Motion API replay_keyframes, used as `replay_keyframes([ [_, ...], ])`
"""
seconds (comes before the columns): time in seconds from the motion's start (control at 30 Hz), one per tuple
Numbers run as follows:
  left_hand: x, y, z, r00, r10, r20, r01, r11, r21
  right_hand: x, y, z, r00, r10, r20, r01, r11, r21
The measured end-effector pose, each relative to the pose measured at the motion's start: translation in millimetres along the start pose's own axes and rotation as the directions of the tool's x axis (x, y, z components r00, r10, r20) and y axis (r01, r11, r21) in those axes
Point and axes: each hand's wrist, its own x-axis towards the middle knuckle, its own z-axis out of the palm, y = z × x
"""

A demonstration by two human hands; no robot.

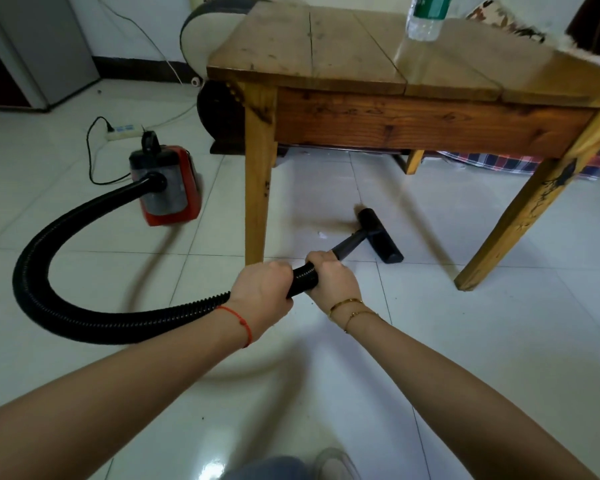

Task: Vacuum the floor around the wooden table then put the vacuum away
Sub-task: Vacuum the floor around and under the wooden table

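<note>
Glossy white tile floor [430,341]; wooden table [326,50] stands on it, carrying a water bottle [425,17]. Red vacuum [168,187] sits left of the table, plugged into a power strip [123,131]. Left hand [262,289] and right hand [331,277] both grip the black hose [49,271], fingers wrapped around it. The floor nozzle [380,235] rests on tile beneath the table.

Water bottle [426,15] top cut off by the upper edge; hose [302,277] partly hidden under both hands
</note>
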Motion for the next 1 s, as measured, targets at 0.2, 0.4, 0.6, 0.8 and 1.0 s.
replay_keyframes([
  [0.2, -46, -42, -25, 1.000, -0.023, -0.012, 0.023, 0.998, 0.057, -16, -61, 0, 0.998, -0.056, 0.011, 0.056, 0.998, 0.030],
  [0.4, -72, -73, -44, 0.999, -0.054, -0.006, 0.054, 0.994, 0.092, -22, -101, -1, 0.994, -0.109, 0.022, 0.107, 0.992, 0.059],
  [0.6, -65, -90, -42, 0.997, -0.075, 0.021, 0.073, 0.991, 0.111, -6, -109, 5, 0.989, -0.138, 0.052, 0.135, 0.989, 0.052],
  [0.8, -38, -65, -47, 0.991, -0.059, 0.118, 0.054, 0.998, 0.039, 7, -79, -11, 0.989, -0.115, 0.095, 0.109, 0.992, 0.067],
  [1.0, -27, -35, -98, 0.977, -0.033, 0.212, 0.038, 0.999, -0.018, 3, -74, -63, 0.993, -0.063, 0.097, 0.049, 0.989, 0.142],
])
